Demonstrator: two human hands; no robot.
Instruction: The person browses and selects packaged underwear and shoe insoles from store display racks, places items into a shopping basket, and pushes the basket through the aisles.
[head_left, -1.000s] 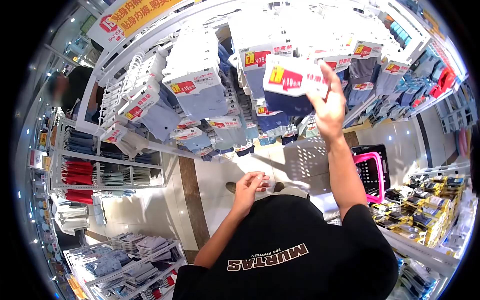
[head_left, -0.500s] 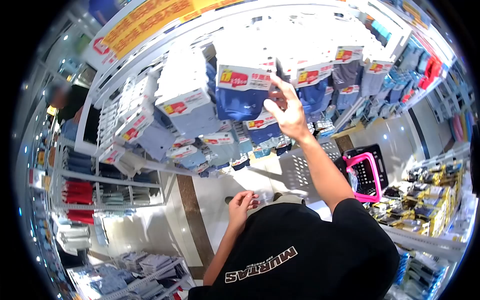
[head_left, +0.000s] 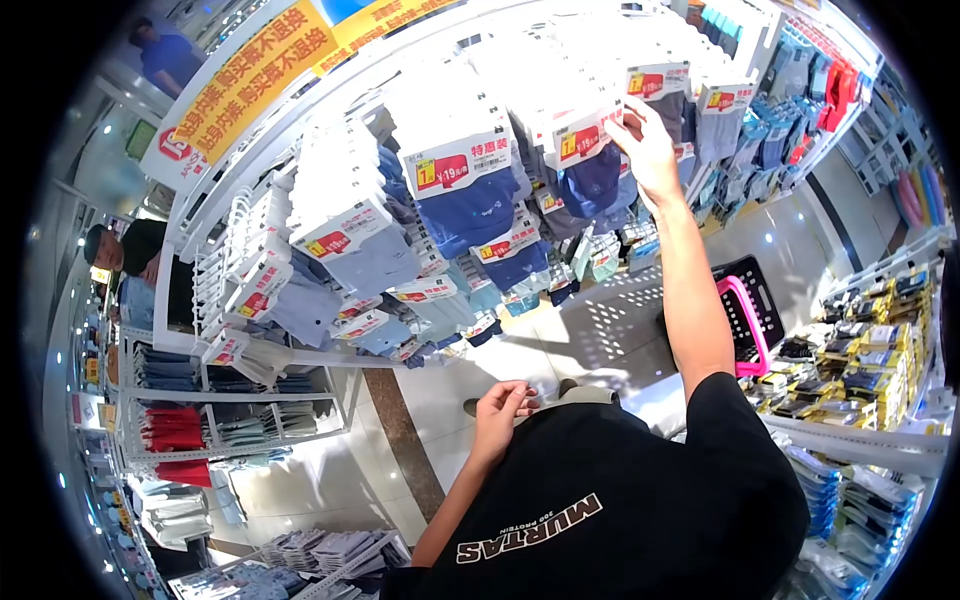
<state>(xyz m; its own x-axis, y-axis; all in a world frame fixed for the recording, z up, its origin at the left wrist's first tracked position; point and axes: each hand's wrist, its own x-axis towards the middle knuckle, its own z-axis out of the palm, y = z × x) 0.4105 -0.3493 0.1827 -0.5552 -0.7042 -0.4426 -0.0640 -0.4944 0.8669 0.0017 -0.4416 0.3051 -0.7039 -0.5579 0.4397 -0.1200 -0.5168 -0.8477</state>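
Note:
My right hand [head_left: 645,150] is raised to the rack, its thumb and fingers closed on the right edge of a white price card with dark blue underwear [head_left: 589,184] hanging below it. Left of that hangs a blue pack [head_left: 465,212] under a larger white card. Light grey-blue packs [head_left: 362,262] hang further left. My left hand [head_left: 500,412] is low in front of my black shirt, fingers curled with the fingertips near the thumb; whether something small is between them cannot be made out.
A black basket with a pink handle [head_left: 745,325] stands on the floor at the right. Yellow-and-black packs [head_left: 865,350] fill a bin beyond it. Shelves with red folded clothes [head_left: 172,427] are at the left. One person [head_left: 140,255] stands at the far left, another [head_left: 168,58] at the top left.
My right hand has moved right from the blue pack to the card of the dark blue one. The earlier blue pack hangs in the row. My left hand stays low, fingers curled.

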